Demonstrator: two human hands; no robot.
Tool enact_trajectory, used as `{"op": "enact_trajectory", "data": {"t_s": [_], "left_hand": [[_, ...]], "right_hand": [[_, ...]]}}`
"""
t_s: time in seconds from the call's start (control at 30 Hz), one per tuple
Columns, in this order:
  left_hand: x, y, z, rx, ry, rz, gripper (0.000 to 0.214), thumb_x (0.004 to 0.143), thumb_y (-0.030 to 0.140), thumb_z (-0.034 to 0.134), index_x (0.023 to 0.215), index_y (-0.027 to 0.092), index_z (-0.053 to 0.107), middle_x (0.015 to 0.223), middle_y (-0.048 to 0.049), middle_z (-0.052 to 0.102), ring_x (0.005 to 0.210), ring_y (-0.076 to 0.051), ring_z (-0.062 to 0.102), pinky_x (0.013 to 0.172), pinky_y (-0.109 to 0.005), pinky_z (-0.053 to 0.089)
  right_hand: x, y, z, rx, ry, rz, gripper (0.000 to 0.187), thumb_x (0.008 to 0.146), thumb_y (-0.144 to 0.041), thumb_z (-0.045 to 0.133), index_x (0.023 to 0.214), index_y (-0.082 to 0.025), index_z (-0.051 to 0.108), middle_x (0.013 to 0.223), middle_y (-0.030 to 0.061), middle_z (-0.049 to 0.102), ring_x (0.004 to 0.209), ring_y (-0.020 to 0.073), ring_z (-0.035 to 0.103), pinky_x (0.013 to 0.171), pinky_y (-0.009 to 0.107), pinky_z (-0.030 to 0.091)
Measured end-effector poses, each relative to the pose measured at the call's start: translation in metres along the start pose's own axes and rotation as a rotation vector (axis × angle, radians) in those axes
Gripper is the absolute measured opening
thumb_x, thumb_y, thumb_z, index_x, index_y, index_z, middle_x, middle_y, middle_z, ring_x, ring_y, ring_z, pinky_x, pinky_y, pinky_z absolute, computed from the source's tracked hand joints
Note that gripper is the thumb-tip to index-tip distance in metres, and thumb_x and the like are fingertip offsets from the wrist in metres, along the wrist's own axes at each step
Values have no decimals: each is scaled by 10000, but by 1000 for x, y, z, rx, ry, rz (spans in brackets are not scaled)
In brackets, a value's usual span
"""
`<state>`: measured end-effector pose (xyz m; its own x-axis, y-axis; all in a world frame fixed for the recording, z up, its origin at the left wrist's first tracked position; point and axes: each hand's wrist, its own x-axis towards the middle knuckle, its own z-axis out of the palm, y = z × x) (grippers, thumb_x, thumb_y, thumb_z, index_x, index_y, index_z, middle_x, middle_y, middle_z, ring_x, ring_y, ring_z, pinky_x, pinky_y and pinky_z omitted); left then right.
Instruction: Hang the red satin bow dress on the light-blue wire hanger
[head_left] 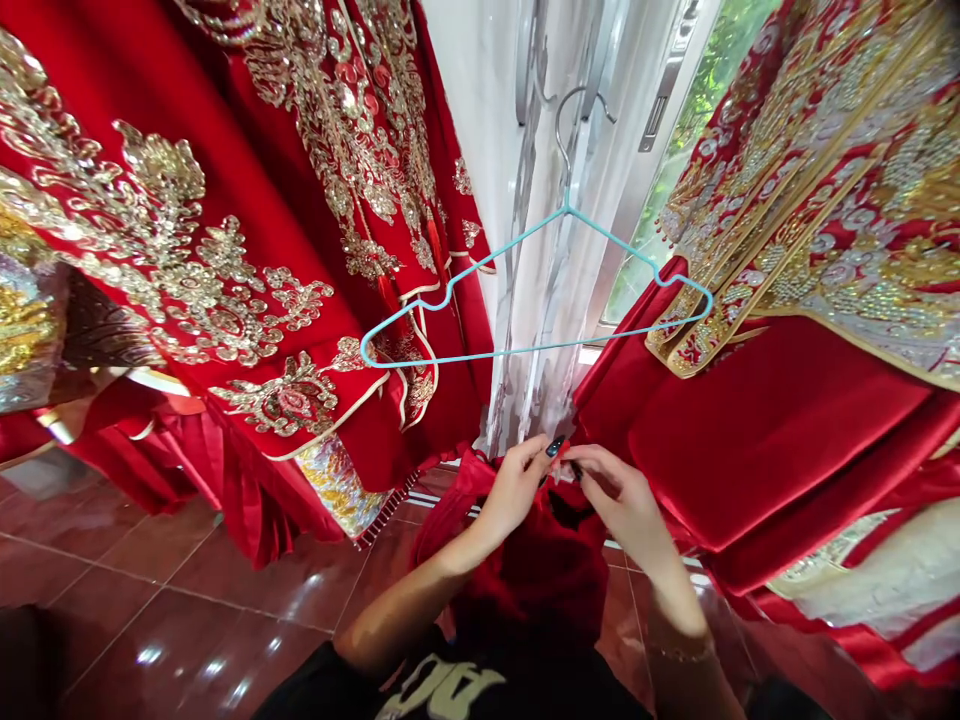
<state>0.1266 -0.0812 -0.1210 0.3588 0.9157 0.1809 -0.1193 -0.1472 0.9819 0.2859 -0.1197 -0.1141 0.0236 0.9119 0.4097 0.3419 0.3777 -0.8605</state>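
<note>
**Both hands pinch soft red cloth**
Your left hand [512,492] and right hand [615,503] grip the red satin cloth [529,575] in a narrow pinch at its gathered top, below the blue wire hanger [525,347]. It looks light, limp and slippery, so the bunched edge seems the surest hold.

I count two hands, my left hand [514,490] and my right hand [619,505], with one red cloth [532,570] between them. Above are one blue wire hanger [525,348] and one sheer curtain [540,300]. At least two gold-embroidered red garments [187,250] [825,200] hang nearby, and I see one bracelet [681,654].
</note>
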Motion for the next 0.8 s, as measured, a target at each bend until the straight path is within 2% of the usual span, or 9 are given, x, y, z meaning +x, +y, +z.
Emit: {"op": "enact_trajectory", "data": {"t_s": [0.13, 0.2, 0.27, 0.3, 0.37, 0.47, 0.6, 0.73, 0.8], "left_hand": [[1, 0, 10, 82, -27, 32, 388, 929, 464, 501, 657, 188, 472, 622, 29, 415, 610, -129, 363, 613, -264, 299], [1, 1, 14, 95, -18, 34, 351, 944, 412, 487, 675, 186, 486, 636, 25, 447, 617, -132, 385, 627, -263, 315], [1, 4, 18, 115, 17, 39, 322, 955, 358, 473, 684, 185, 498, 652, 20, 470, 629, -135, 406, 640, -259, 325], [1, 6, 20, 134, 30, 46, 319, 958, 334, 470, 678, 184, 498, 657, 18, 476, 634, -136, 415, 644, -257, 328], [1, 11, 23, 192, 32, 59, 330, 963, 304, 469, 659, 181, 501, 657, 15, 482, 636, -135, 436, 650, -253, 336], [2, 19, 28, 286, -4, 59, 335, 966, 298, 486, 663, 172, 552, 675, 7, 513, 635, -132, 480, 658, -247, 358], [4, 23, 38, 281, 7, 46, 342, 965, 303, 502, 676, 158, 612, 736, -6, 551, 660, -127, 538, 676, -234, 400], [8, 25, 51, 188, 106, 68, 390, 943, 376, 574, 633, 148, 637, 731, -25, 567, 718, -143, 570, 682, -234, 441], [6, 29, 56, 125, 152, 91, 313, 912, 381, 639, 708, 150, 691, 780, -42, 629, 775, -157, 622, 728, -241, 490]], "right_hand": [[9, 6, 17, 135, -68, 41, 309, 849, -229, 546, 1072, -221, 760, 1131, 68, 726, 1085, 177, 673, 1009, 344, 520], [12, 9, 12, 94, -16, 34, 286, 840, -224, 578, 1050, -230, 773, 1127, 74, 712, 1078, 179, 666, 1003, 336, 521], [14, 11, 2, 82, 83, 9, 253, 817, -208, 613, 1009, -225, 777, 1060, 72, 705, 997, 166, 677, 922, 296, 551], [14, 11, -4, 102, 84, 0, 237, 812, -204, 625, 995, -220, 774, 1025, 67, 705, 957, 160, 683, 881, 278, 561], [14, 13, -14, 165, -20, -4, 205, 828, -203, 619, 972, -210, 765, 966, 56, 720, 907, 152, 698, 837, 257, 572], [11, 18, -22, 208, -145, -7, 215, 860, -205, 597, 991, -216, 767, 1031, 57, 746, 974, 165, 715, 885, 270, 577], [3, 36, -20, 187, -27, -107, 296, 901, -202, 567, 1130, -243, 751, 1200, 73, 716, 1111, 194, 693, 949, 306, 575], [1, 51, -15, 39, 190, -339, 418, 927, -120, 501, 1263, -278, 694, 1243, 67, 704, 1152, 203, 682, 955, 330, 589], [8, 51, -24, -44, 234, -460, 468, 919, -80, 495, 1301, -285, 671, 1246, 61, 699, 1156, 212, 679, 936, 325, 605]]}}
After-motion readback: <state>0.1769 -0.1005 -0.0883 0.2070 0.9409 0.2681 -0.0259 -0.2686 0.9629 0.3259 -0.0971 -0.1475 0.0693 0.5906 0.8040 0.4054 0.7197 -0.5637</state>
